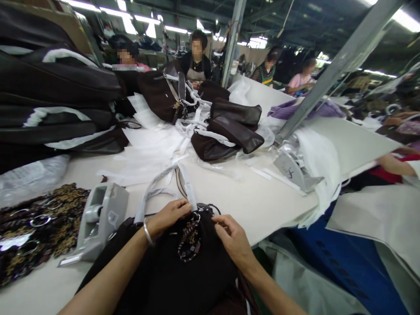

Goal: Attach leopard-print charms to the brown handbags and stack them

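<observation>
A dark bag lies in front of me, with its wrapped handles standing up at the far side. From its top hangs a beaded charm on a metal ring. My left hand, with a bangle on the wrist, has its fingers pressed together at the base of a wrapped handle. At the bag's top right edge is my right hand, thumb and fingertips brought together beside a thin dark loop. What those fingertips hold is too small to make out.
Dark bags are stacked at left and piled mid-table. Beaded charms and a grey tape dispenser lie left; another dispenser stands right, near a slanted metal post. Several people are across the table.
</observation>
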Tool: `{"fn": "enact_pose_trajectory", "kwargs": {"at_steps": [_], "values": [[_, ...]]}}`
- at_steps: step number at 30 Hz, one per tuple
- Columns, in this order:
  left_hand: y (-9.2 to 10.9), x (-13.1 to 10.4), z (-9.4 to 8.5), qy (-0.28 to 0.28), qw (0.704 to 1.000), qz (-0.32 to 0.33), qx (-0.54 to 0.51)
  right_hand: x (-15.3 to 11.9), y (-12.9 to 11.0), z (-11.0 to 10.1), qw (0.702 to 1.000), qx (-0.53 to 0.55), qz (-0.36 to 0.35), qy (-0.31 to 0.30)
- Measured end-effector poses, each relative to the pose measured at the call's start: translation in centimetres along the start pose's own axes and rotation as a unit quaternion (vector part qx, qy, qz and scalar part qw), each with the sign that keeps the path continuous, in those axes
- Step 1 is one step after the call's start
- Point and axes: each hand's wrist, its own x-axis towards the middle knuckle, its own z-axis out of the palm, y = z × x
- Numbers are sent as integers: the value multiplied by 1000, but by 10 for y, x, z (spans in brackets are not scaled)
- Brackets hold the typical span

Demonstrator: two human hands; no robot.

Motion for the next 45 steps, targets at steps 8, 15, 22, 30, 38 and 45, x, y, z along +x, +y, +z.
{"fn": "enact_pose_trajectory", "kwargs": {"at_steps": [8,15,22,30,38,45], "values": [[19,48,-32,184,890,-23,-416,7,1,-1,993,-31,-47,-102],[11,44,-60,231,882,-33,-409,23,11,-30,987,16,75,-138],[19,-8,-28,223,911,-2,-348,100,31,-102,942,-334,-7,25],[34,-31,11,141,964,-5,-225,178,54,-99,882,-469,44,20],[33,-31,14,71,992,-10,-106,185,69,-111,856,-510,85,-17],[68,-29,28,-32,996,54,58,188,64,-117,850,-510,127,-41]]}}
